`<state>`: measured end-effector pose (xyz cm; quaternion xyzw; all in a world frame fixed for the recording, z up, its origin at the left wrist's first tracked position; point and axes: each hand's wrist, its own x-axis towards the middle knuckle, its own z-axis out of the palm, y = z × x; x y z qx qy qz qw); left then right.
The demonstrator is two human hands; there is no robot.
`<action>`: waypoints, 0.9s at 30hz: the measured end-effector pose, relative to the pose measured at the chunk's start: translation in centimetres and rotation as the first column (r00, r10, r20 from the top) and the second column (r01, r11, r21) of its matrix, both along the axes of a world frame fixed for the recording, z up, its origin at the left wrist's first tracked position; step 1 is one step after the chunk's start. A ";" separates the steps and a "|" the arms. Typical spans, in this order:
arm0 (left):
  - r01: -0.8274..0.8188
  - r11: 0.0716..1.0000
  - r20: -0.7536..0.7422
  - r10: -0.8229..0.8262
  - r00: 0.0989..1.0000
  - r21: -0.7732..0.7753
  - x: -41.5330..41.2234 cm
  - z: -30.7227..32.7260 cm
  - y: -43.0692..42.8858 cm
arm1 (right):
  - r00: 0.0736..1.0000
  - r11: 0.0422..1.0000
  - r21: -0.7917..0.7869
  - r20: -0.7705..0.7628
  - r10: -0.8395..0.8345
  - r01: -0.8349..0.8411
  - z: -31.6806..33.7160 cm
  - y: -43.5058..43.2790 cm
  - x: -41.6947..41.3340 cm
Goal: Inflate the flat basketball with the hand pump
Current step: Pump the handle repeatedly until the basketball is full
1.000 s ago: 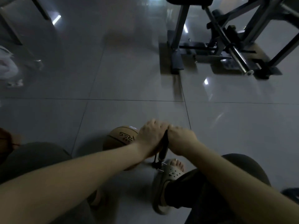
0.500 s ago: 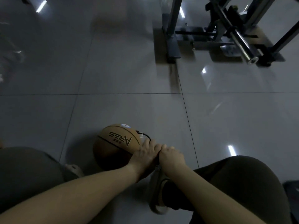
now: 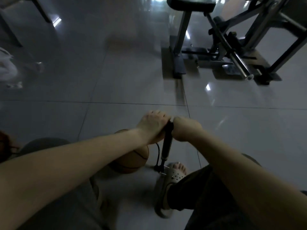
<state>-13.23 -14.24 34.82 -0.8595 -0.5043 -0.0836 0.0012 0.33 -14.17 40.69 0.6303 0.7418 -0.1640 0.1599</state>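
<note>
The room is dim and much is hard to read. The basketball (image 3: 131, 161) lies on the tiled floor (image 3: 129, 83), just left of the foot of the hand pump (image 3: 166, 143). The left forearm crosses over the ball and covers its upper part, so only the lower orange-brown curve with dark seams shows. I cannot tell if it is flat or full.

The handle of the pump is almost fully hidden inside the two hands; only a small pale bit shows between them. A thin black hose (image 3: 157, 151) bends from the low end of the pump up toward the ball, and the place where it meets the ball is hidden behind the left wrist. The pump's foot is small and blurred, just beside the toes in a pale sandal (image 3: 173, 174); I cannot tell if the sandal stands on it.

At the left edge a white thing (image 3: 5, 67) is cut off and blurred. An exercise machine (image 3: 232, 52) stands well apart at the top right, cut off by the frame.

Both arms reach forward and down and meet above the pump. The left hand (image 3: 152, 125) has its knuckles up and its fingers curled over the left end of the handle. The right hand (image 3: 186, 129) is curled round the right end. The two hands lie very near each other. The pump's dark barrel runs down from them, nearly upright and leaning a little.
</note>
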 end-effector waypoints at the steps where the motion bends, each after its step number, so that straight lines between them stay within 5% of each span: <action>1: 0.016 0.998 0.027 -0.018 0.999 0.055 -0.2 0.8 0.2 | 1.000 0.999 0.047 -0.008 0.002 -0.001 0.9 0.2 0.0; 5: 0.024 0.998 -0.028 -0.022 0.999 0.064 0.4 -1.5 -1.5 | 1.000 0.992 0.129 -0.022 0.005 -0.002 -1.2 -2.9 0.0; 16: -0.049 0.997 -0.033 0.051 0.998 0.062 2.5 -11.1 -4.9 | 1.000 0.999 0.043 0.010 0.003 -0.003 -12.6 -5.0 1.2; 27: -0.099 0.947 -0.207 0.035 0.978 -0.305 3.1 -12.9 -4.9 | 0.999 0.987 -0.158 0.035 0.009 -0.004 -16.0 -3.9 1.3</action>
